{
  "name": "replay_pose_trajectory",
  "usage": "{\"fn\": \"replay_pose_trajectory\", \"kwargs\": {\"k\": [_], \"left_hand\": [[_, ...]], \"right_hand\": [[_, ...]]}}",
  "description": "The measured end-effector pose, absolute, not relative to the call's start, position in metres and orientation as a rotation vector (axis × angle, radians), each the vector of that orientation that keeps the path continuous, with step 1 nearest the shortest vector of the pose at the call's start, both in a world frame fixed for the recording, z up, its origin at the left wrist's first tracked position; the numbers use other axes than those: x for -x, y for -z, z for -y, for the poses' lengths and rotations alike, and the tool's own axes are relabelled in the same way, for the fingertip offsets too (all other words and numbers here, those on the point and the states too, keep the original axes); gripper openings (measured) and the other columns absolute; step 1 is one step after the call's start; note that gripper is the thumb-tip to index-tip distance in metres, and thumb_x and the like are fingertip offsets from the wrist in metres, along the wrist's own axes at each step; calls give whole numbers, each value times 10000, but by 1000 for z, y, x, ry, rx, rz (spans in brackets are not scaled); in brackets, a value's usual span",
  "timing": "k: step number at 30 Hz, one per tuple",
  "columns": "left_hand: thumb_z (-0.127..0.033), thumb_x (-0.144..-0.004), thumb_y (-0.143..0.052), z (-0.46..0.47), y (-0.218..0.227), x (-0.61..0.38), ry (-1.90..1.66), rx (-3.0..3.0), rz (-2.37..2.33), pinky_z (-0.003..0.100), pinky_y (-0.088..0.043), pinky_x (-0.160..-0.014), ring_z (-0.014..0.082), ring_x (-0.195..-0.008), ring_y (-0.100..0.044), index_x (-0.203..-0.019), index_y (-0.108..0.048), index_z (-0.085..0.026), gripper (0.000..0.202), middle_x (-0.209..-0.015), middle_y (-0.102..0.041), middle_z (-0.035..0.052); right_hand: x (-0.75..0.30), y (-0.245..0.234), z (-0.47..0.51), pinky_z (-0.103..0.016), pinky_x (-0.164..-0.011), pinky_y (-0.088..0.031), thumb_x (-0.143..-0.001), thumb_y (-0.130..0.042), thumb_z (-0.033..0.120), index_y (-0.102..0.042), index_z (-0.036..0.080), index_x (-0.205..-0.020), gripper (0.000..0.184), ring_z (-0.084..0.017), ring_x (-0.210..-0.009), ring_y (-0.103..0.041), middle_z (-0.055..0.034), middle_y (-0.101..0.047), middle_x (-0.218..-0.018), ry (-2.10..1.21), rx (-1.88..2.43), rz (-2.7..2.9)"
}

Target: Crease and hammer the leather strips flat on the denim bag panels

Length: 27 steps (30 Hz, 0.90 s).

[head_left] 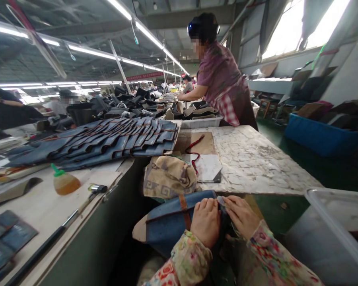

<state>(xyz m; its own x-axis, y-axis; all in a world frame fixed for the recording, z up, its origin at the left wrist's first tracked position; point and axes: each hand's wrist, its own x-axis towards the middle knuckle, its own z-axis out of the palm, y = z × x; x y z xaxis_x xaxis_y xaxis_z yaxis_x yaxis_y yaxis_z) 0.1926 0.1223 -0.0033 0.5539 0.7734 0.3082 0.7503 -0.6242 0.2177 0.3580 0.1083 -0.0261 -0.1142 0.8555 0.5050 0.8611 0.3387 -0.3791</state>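
A blue leather piece (170, 212) with a brown strap across it and a beige end lies over my lap, below the table's front edge. My left hand (206, 220) presses on its right part, with the fingers curled over the edge. At that same edge my right hand (241, 216) is closed, its fingertips around a small pale greyish piece (221, 201) whose kind I cannot make out. The two hands are close together, and the undersides of the fingers are hidden. Just beyond the leather piece sits a beige patterned cloth bundle (170, 176).
Overlapping blue leather pieces (122, 137) cover the left table. Nearby are a green-tipped glue bottle (65, 182) and a hammer (98, 188). A red cord (193, 153) lies on the worn table (256, 159). A clear bin (325, 222) stands right; a person (220, 75) leans ahead.
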Motion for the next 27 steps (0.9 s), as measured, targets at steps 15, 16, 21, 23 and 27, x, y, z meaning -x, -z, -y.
{"fn": "replay_pose_trajectory", "kwargs": {"k": [15,16,21,23,27], "left_hand": [[-158,-858,-357,-115,3,-167,-586,-2676,-1476,355,-399,-879,188,-981,-457,-1170,-462,-157,329,-1038,-545,44],[-151,-854,-364,-114,3,-165,-580,-2682,-1482,355,-397,-882,187,-984,-456,-1166,-465,-160,328,-1041,-543,41],[-111,-815,-414,-111,5,-149,-574,-2724,-1516,338,-384,-901,176,-997,-455,-1164,-468,-165,357,-1053,-535,40],[-106,-808,-421,-108,6,-141,-589,-2729,-1558,340,-382,-900,175,-997,-460,-1166,-469,-172,368,-1056,-537,38],[-101,-801,-424,-102,6,-126,-649,-2716,-1664,362,-374,-900,199,-1029,-455,-1149,-497,-186,366,-1091,-544,43]], "right_hand": [[-328,26,-113,-365,-818,-454,-867,-339,164,-566,151,-1088,317,-207,-927,-494,-101,-567,-965,107,1416,2097],[-323,25,-113,-364,-821,-452,-867,-337,156,-566,139,-1085,317,-208,-929,-490,-105,-564,-965,114,1411,2095],[-302,22,-111,-342,-812,-460,-859,-348,128,-557,100,-1090,313,-210,-929,-479,-119,-564,-962,157,1389,2156],[-292,22,-111,-340,-807,-460,-856,-346,119,-556,100,-1092,316,-212,-912,-480,-116,-567,-959,170,1390,2174],[-271,20,-109,-341,-772,-471,-843,-354,99,-563,71,-1076,315,-223,-877,-479,-121,-573,-947,161,1382,2189]]}}
